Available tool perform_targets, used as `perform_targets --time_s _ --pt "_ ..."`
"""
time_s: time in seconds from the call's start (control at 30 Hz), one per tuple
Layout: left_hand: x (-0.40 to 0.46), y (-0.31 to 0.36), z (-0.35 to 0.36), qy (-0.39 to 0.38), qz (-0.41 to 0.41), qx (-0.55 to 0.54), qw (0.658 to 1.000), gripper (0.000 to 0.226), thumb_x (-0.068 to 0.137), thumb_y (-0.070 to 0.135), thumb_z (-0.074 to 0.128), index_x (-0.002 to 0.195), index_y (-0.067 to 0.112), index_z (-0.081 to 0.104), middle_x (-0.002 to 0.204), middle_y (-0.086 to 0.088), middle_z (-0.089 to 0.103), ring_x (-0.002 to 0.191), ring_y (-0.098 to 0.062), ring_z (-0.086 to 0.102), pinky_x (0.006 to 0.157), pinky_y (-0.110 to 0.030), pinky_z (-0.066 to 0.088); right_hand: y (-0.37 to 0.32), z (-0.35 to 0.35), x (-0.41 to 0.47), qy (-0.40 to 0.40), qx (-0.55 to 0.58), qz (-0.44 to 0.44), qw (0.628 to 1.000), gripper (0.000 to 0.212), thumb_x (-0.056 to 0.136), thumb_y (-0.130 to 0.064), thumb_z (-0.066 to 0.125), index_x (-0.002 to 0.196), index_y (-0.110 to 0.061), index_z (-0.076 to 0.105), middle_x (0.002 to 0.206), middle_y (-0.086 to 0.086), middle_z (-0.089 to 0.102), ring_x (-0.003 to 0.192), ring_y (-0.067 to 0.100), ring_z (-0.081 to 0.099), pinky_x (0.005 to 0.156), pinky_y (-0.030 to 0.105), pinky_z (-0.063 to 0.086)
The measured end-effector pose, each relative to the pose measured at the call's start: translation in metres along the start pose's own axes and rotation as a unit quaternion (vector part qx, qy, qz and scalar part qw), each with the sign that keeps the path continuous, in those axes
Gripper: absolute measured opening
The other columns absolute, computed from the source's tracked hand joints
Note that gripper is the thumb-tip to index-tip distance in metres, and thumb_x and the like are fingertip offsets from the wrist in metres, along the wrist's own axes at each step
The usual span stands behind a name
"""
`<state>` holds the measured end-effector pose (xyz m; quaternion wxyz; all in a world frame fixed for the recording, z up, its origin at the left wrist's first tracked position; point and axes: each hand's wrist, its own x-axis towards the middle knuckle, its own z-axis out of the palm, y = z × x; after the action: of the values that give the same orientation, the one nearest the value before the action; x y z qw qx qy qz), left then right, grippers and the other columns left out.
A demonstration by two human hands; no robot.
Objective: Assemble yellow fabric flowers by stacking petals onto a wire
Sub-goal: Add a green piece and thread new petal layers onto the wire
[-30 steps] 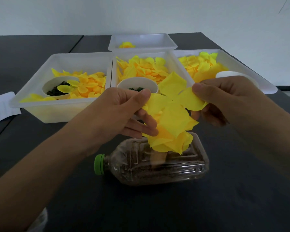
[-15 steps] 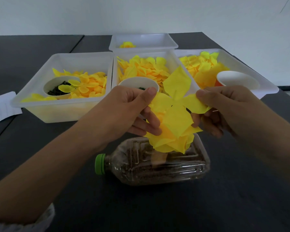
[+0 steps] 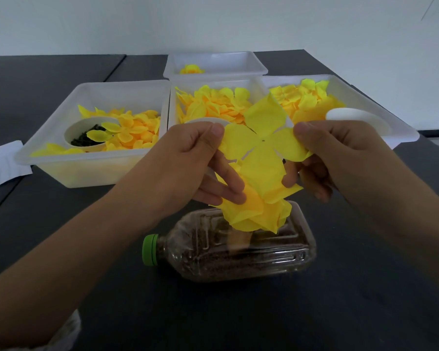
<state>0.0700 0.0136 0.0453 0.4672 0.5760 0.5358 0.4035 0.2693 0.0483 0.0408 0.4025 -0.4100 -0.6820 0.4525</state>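
Since the earlier frame the four-lobed petal layer [image 3: 261, 143] has flattened out toward the camera, its far lobe standing up and a small dark centre hole now showing; both hands have barely shifted. My left hand [image 3: 188, 163] pinches the layer's left lobe with thumb on top, its other fingers curled under against the flower stack [image 3: 256, 211] below. My right hand [image 3: 340, 158] pinches the right lobe the same way, fingers curled beneath. Flower stack hangs just under the layer, above the bottle [image 3: 233, 252] lying on its side near the table's near edge, green cap to the left. Wire itself: cannot tell where it runs, hidden by fabric. Progress, my judgement: several layers are already stacked, this one is about to be threaded or pushed down, more may follow. Behind the hands sit the left tray [image 3: 61, 158], middle tray [image 3: 173, 102] and right tray [image 3: 401, 133] of loose yellow petals, and toward the table's far edge a back tray [image 3: 259, 67] holding one yellow piece.
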Motion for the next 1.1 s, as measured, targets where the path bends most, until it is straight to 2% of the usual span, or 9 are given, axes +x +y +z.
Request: perform_targets --time_s 0.07,0.17,0.47,0.57,0.63,0.77,0.9,1.0,1.1 --pt "0.0001 0.0002 -0.0008 -0.006 0.001 0.006 1.0 0.033 0.105 0.034 0.028 0.094 0.009 0.046 0.07 -0.01 0.073 0.065 -0.027 0.074 0.067 -0.046 0.056 0.0011 0.0005 0.0005 0.005 -0.002 0.004 1.0 0.041 0.102 -0.027 0.041 0.07 -0.015 0.064 0.063 0.01 0.068 0.036 0.019 0.037 0.051 0.036 0.038" --pt "-0.0002 0.0016 -0.0015 -0.012 -0.003 0.001 1.0 0.031 0.106 0.034 0.027 0.094 0.012 0.045 0.073 -0.011 0.074 0.067 -0.029 0.074 0.068 -0.046 0.057 0.0021 -0.0002 0.0014 0.011 0.001 0.013 1.0 0.041 0.102 -0.028 0.041 0.07 -0.012 0.061 0.062 0.009 0.068 0.036 0.019 0.037 0.044 0.028 0.035" --pt "0.0004 0.0047 -0.0018 -0.015 -0.008 -0.002 1.0 0.027 0.106 0.035 0.028 0.093 0.023 0.049 0.072 -0.009 0.074 0.067 -0.026 0.075 0.069 -0.043 0.057 0.0029 -0.0005 0.0025 0.011 0.013 0.045 0.999 0.038 0.102 -0.03 0.042 0.076 -0.006 0.055 0.061 0.008 0.068 0.034 0.016 0.036 0.04 0.024 0.034" --pt "0.0023 0.0032 -0.0031 -0.013 -0.014 -0.001 1.0 0.03 0.106 0.033 0.029 0.102 0.012 0.05 0.07 -0.008 0.074 0.066 -0.026 0.074 0.069 -0.042 0.057 0.0015 0.0 0.0024 0.009 0.01 0.052 0.999 0.037 0.102 -0.031 0.042 0.075 -0.008 0.052 0.061 0.008 0.068 0.033 0.014 0.035 0.038 0.018 0.032" --pt "0.0038 0.0025 -0.0037 -0.011 -0.025 -0.005 1.0 0.034 0.106 0.033 0.03 0.1 0.005 0.049 0.07 -0.008 0.074 0.065 -0.025 0.074 0.068 -0.041 0.058 -0.0005 0.0008 0.0031 0.004 0.009 0.056 0.998 0.037 0.102 -0.031 0.041 0.073 -0.01 0.051 0.062 0.009 0.068 0.033 0.014 0.035 0.042 0.017 0.035" --pt "0.0041 0.0028 -0.0034 -0.014 -0.042 -0.014 0.999 0.034 0.106 0.033 0.032 0.087 0.009 0.046 0.069 -0.008 0.074 0.065 -0.025 0.074 0.065 -0.037 0.059 -0.0022 0.0015 0.0042 -0.002 0.001 0.066 0.998 0.04 0.101 -0.03 0.043 0.064 -0.017 0.052 0.062 0.009 0.069 0.033 0.015 0.035 0.043 0.023 0.033" --pt "0.0034 0.002 -0.0026 -0.014 -0.049 -0.013 0.999 0.033 0.105 0.033 0.033 0.085 0.011 0.045 0.07 -0.009 0.074 0.065 -0.025 0.074 0.066 -0.036 0.059 -0.0008 0.0025 0.0025 -0.017 -0.006 0.076 0.997 0.056 0.101 -0.029 0.043 0.047 -0.026 0.056 0.064 0.011 0.07 0.033 0.014 0.036 0.049 0.03 0.034" --pt "0.0027 0.0031 -0.0021 -0.011 -0.047 -0.011 0.999 0.033 0.105 0.033 0.034 0.083 0.011 0.044 0.07 -0.01 0.074 0.065 -0.025 0.074 0.065 -0.035 0.059 -0.0016 0.0015 0.0005 -0.012 -0.007 0.077 0.997 0.048 0.101 -0.029 0.043 0.055 -0.023 0.055 0.066 0.012 0.071 0.033 0.014 0.037 0.058 0.04 0.036" --pt "0.0032 0.0038 -0.0025 -0.01 -0.042 -0.001 0.999 0.034 0.105 0.033 0.033 0.084 0.009 0.044 0.07 -0.01 0.074 0.064 -0.024 0.074 0.066 -0.035 0.059 -0.0034 -0.0008 -0.001 -0.008 -0.041 0.053 0.998 0.04 0.102 -0.028 0.042 0.073 -0.003 0.055 0.068 0.009 0.072 0.033 0.012 0.038 0.059 0.044 0.043"
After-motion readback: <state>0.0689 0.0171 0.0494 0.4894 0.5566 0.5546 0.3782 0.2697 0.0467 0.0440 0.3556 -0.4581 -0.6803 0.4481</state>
